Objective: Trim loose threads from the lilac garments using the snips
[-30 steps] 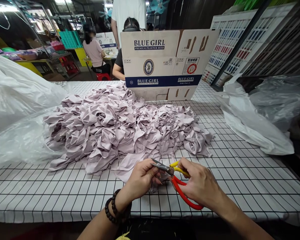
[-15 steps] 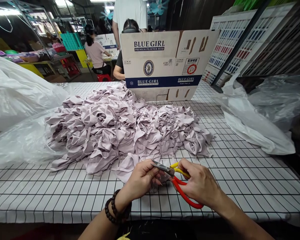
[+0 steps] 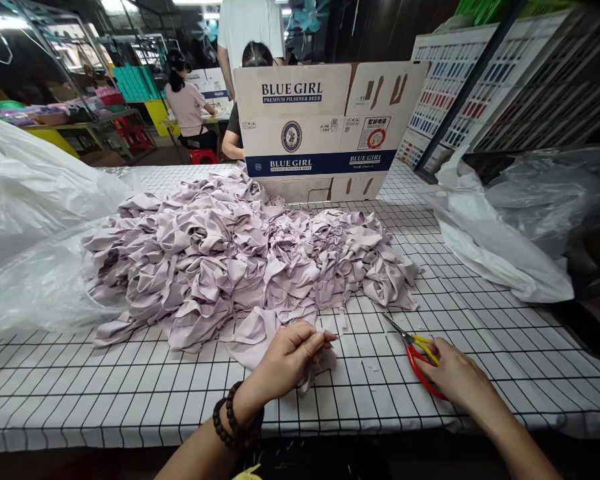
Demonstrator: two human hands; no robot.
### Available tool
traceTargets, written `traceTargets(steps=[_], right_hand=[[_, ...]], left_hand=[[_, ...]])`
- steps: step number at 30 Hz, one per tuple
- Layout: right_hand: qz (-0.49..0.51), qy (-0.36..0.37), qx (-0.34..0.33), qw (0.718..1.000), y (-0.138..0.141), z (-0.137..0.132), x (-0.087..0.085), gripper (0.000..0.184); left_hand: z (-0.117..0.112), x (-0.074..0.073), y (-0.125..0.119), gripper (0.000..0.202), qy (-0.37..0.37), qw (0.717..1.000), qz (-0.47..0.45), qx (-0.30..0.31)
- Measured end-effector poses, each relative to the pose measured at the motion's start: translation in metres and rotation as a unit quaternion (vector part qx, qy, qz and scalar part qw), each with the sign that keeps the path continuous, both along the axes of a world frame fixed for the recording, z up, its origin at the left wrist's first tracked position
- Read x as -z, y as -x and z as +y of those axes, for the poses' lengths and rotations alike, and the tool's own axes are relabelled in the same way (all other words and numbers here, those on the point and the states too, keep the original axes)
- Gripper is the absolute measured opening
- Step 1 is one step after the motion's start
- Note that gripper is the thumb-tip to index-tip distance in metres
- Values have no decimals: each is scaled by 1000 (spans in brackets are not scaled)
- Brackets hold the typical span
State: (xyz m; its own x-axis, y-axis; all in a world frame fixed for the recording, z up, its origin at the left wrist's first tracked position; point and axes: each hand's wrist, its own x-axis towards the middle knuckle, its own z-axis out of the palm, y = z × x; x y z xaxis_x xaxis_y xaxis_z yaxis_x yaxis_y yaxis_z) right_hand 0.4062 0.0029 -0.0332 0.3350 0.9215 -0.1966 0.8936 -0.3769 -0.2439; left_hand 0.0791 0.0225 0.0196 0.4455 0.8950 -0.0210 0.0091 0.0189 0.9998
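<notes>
My left hand (image 3: 297, 353), a dark bead bracelet (image 3: 227, 417) on its wrist, is closed on a piece of pale mauve cloth (image 3: 253, 339) near the table's front edge. Part of that cloth hangs below the fingers. To the right, my right hand (image 3: 453, 373) grips the scissors (image 3: 420, 363), which have one red and one yellow handle. Their blades look closed, point away to the left, and lie low over the table. Behind both hands spreads a large heap of the same mauve cloth pieces (image 3: 210, 247).
A white checked cloth covers the table (image 3: 130, 393). A printed cardboard box (image 3: 320, 120) stands beyond the heap. Clear plastic bags lie at left (image 3: 35, 200) and right (image 3: 500, 233). Several people are behind, one seated person (image 3: 187, 107) at another table.
My right hand has drawn the scissors away from my left hand, to the right and down toward the table. The left hand stays nearly in place with the cloth. The view has shifted slightly.
</notes>
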Motion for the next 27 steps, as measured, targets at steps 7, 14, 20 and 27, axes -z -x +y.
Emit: traceTargets(steps=[7, 14, 20, 27], right_hand=[[110, -70, -54, 990, 62, -13, -21, 23], [524, -19, 4, 852, 171, 18, -14, 13], [695, 54, 30, 716, 132, 45, 1, 22], [733, 5, 70, 677, 135, 57, 20, 16]], left_hand=[[1, -5, -10, 31, -122, 984, 126, 20], [9, 9, -5, 29, -203, 956, 209, -15], [11, 58, 57, 31, -181, 926, 302, -135], [2, 82, 65, 69, -223, 927, 292, -68]])
